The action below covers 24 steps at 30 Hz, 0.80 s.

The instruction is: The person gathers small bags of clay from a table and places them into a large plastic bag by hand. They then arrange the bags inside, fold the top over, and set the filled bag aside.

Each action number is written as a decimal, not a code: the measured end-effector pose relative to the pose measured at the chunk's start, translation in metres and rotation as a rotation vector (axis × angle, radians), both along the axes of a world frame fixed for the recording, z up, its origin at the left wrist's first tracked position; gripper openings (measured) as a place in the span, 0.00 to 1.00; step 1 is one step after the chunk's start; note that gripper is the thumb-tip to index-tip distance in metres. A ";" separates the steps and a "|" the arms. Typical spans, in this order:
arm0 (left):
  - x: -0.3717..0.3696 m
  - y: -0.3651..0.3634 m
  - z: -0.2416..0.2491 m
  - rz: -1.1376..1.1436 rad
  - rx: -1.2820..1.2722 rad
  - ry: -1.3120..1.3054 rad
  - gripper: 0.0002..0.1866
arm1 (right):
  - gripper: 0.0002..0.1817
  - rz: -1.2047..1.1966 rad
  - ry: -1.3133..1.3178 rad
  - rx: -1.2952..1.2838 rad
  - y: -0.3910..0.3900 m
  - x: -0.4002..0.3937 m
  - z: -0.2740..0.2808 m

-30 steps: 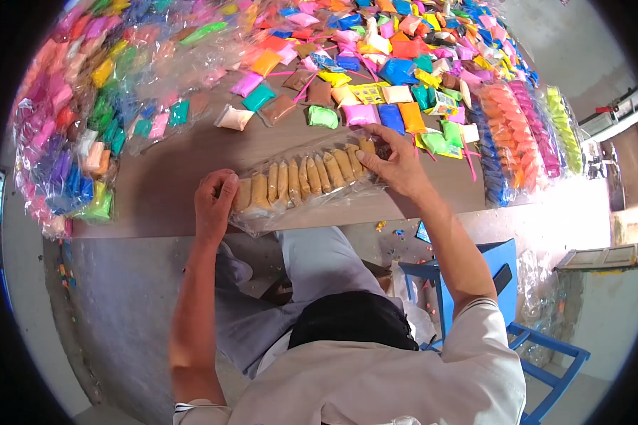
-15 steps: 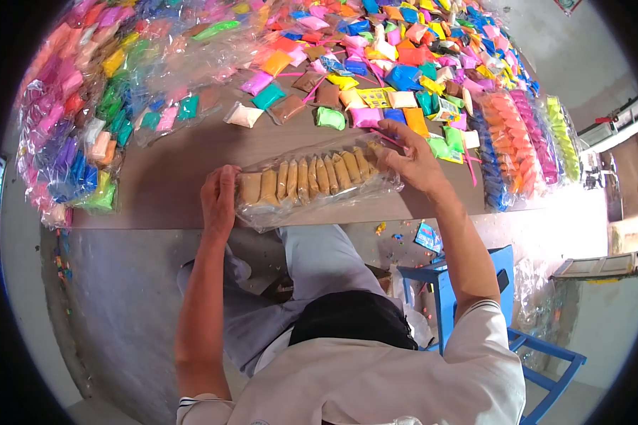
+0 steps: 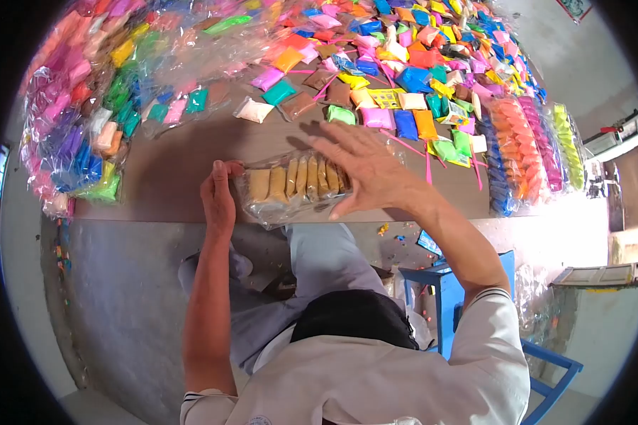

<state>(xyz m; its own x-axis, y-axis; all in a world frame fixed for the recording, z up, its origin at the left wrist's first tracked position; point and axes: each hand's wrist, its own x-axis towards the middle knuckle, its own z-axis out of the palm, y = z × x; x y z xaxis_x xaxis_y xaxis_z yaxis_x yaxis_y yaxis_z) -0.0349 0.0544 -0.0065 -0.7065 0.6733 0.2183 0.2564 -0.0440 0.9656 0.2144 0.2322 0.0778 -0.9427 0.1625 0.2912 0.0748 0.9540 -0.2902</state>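
A long clear plastic bag (image 3: pixel 285 202) lies near the table's front edge. Inside it stands a row of several mustard-brown packets (image 3: pixel 301 178). At the bag's left end is my left hand (image 3: pixel 220 197), closed on the plastic with its fingertips at the corner. My right hand (image 3: pixel 365 166) is open over the bag's right part, fingers spread and thumb apart, hiding the packets at that end. Just beyond the bag lie loose packets, among them a white packet (image 3: pixel 254 110) and a brown packet (image 3: pixel 297 107).
Many coloured packets (image 3: pixel 411 78) cover the far side of the table (image 3: pixel 163 177). Filled clear bags are heaped at the left (image 3: pixel 71 142). Long bags of orange packets (image 3: pixel 515 152) and other colours stand at the right. A blue stool (image 3: pixel 446 304) is beside my right leg.
My right hand has moved left from the bag's right end, opening its fingers over the packets. My left hand stays at the left end, its grip slightly shifted.
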 end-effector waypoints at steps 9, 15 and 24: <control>-0.013 -0.005 -0.015 0.010 0.188 -0.277 0.28 | 0.50 -0.053 -0.237 0.023 -0.020 -0.011 -0.012; -0.020 -0.022 -0.013 -0.064 0.328 -0.643 0.20 | 0.43 -0.181 -0.135 0.052 -0.032 -0.004 -0.027; 0.030 -0.141 -0.085 -0.107 0.068 -0.997 0.15 | 0.41 -0.356 -0.056 -0.013 -0.047 0.015 -0.032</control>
